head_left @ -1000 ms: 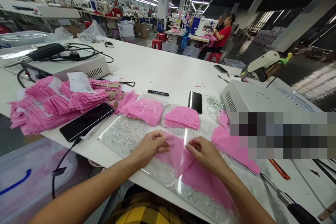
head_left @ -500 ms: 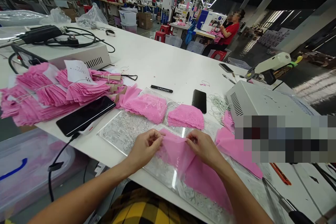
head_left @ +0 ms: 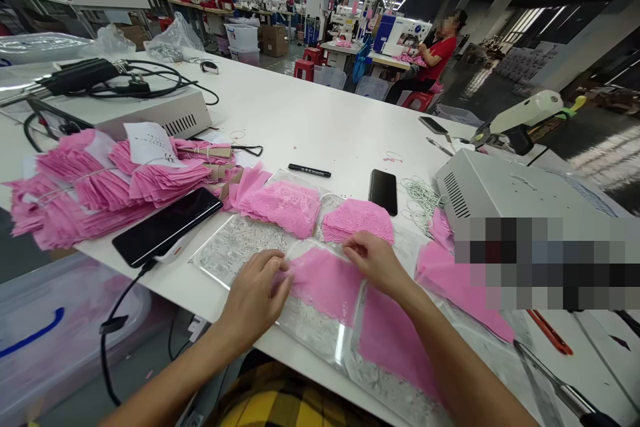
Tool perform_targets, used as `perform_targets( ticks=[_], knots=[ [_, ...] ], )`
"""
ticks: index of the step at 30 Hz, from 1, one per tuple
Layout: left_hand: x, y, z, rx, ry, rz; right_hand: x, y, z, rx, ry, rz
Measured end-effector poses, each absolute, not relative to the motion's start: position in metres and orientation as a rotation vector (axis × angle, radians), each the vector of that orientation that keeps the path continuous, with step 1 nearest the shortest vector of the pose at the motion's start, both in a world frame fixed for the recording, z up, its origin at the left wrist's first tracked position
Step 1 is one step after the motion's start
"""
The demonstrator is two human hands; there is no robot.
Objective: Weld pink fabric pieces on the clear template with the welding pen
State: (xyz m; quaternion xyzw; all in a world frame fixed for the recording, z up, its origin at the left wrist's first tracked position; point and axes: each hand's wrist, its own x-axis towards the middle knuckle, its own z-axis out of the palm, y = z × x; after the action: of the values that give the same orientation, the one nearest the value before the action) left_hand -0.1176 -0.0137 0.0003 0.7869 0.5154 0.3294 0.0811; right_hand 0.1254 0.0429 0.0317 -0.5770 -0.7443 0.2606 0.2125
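A piece of pink fabric (head_left: 320, 283) with a lacy lower edge lies flat on a clear, speckled plate (head_left: 310, 337) in front of me. My left hand (head_left: 257, 293) is at its left edge, with a gap between thumb and curled fingers. Over the fabric's upper right corner is my right hand (head_left: 373, 260), fingertips drawn together; whether they pinch anything is hidden. A second pink piece (head_left: 395, 340) lies to the right on the plate, partly under my right forearm. Behind, two pink lace stacks (head_left: 283, 208) (head_left: 357, 220) rest side by side.
Tied pink fabric bundles (head_left: 105, 180) and a large black phone (head_left: 167, 227) lie left. A marker (head_left: 310, 170), a smaller phone (head_left: 383, 191) and tangled string (head_left: 423, 200) sit beyond the stacks. A grey metal box (head_left: 515, 187) stands right. A person in red (head_left: 443, 57) sits at a sewing machine.
The pink piece, held up between both hands before, now lies flat on the plate. My left hand has moved left and its fingers have loosened; my right hand has shifted slightly up and left.
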Motion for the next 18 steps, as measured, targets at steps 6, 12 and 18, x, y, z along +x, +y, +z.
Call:
perform_targets(
  ticks=[6,12,18],
  knots=[
    [-0.110,-0.007,0.003,2.559,1.349,0.818,0.149,-0.004,0.022,-1.431,-2.128,0.582],
    [-0.110,0.004,-0.001,2.518,1.354,0.756,0.143,-0.024,0.010,-1.204,-2.349,0.220],
    [-0.107,0.009,0.012,2.511,1.307,0.762,0.144,-0.023,0.011,-1.160,-2.392,0.139]
  ],
)
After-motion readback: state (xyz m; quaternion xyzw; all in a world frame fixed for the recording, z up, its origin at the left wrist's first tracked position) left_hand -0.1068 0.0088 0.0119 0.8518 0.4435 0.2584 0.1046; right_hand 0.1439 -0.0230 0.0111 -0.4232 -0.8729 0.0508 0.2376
